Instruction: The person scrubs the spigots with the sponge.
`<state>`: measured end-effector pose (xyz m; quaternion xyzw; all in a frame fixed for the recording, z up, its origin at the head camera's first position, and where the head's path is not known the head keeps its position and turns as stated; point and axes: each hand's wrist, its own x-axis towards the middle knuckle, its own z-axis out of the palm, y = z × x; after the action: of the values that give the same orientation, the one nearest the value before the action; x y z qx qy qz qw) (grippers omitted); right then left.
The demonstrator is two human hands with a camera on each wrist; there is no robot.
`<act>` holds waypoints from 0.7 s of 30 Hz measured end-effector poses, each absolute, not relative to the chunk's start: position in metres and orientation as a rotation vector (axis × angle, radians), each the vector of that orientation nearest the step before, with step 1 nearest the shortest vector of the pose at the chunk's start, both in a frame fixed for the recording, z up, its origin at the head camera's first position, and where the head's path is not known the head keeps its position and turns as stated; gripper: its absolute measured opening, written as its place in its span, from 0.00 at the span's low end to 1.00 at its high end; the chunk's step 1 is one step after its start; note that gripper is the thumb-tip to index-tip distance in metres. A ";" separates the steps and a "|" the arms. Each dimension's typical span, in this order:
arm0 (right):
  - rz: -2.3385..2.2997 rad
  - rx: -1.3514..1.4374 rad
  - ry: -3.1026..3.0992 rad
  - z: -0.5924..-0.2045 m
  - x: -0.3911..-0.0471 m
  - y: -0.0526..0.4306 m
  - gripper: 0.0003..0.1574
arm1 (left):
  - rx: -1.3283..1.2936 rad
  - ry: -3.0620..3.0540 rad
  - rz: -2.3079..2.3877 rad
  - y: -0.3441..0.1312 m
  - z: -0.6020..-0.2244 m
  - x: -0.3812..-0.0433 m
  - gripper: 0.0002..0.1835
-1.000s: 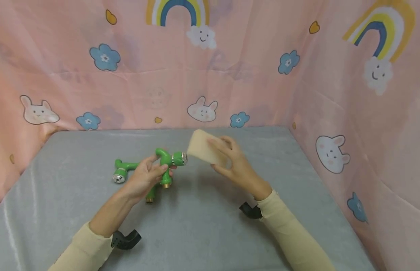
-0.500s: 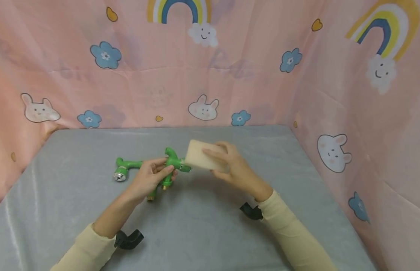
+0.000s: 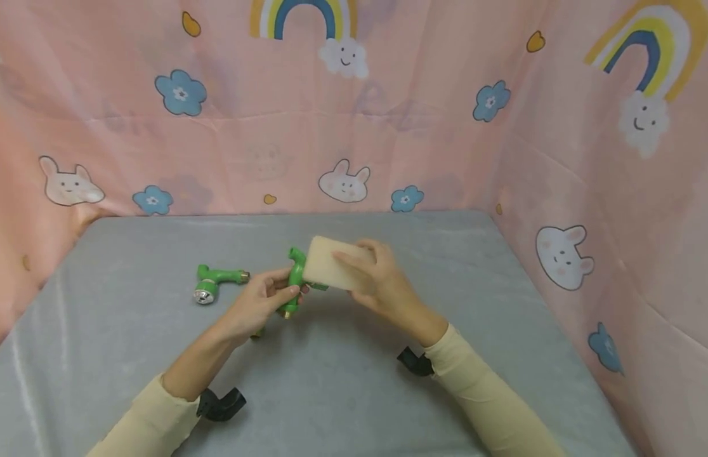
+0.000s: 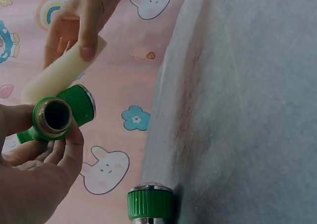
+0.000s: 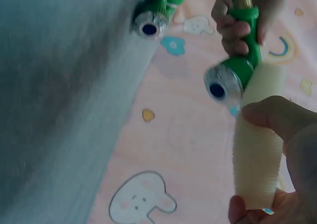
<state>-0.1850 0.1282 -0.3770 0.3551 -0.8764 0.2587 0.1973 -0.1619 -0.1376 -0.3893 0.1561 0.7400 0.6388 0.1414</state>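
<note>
Green faucet (image 3: 297, 273) is held up above the middle of the gray cloth-covered table (image 3: 342, 393), its brass-tipped end angled down toward the person. From the left, a cream left sleeve (image 3: 151, 412) comes in, then a second faucet (image 3: 217, 277), also green, lying on the table with its chrome-capped knob toward the person and its brass end pointing right. Just below it in the head view, a black left bracket (image 3: 221, 405) juts from the cuff. Next, the left hand (image 3: 257, 301) grips the held faucet, thumb on one side and fingers around the other; beneath it a third faucet (image 3: 258, 333) is mostly hidden. To the right, a pale foam sponge (image 3: 325, 263) overlaps the held faucet's knob and seems to touch it. The right hand (image 3: 388, 279) pinches that sponge between thumb and fingers. Rightmost are a black right bracket (image 3: 415, 362) and the right sleeve (image 3: 491, 387).
</note>
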 end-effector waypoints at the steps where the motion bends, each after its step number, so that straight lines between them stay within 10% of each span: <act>1: 0.736 0.972 -2.468 -0.377 -0.187 0.131 0.43 | 0.430 2.138 1.848 -0.138 -0.390 -0.162 0.25; 21: 0.732 1.020 -2.396 -0.378 -0.186 0.126 0.46 | 0.465 2.161 1.826 -0.133 -0.392 -0.160 0.22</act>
<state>-0.1855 0.1257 -0.3782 0.3681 -0.8647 0.2641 0.2167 -0.1598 -0.1331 -0.3921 0.1608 0.7466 0.6308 0.1370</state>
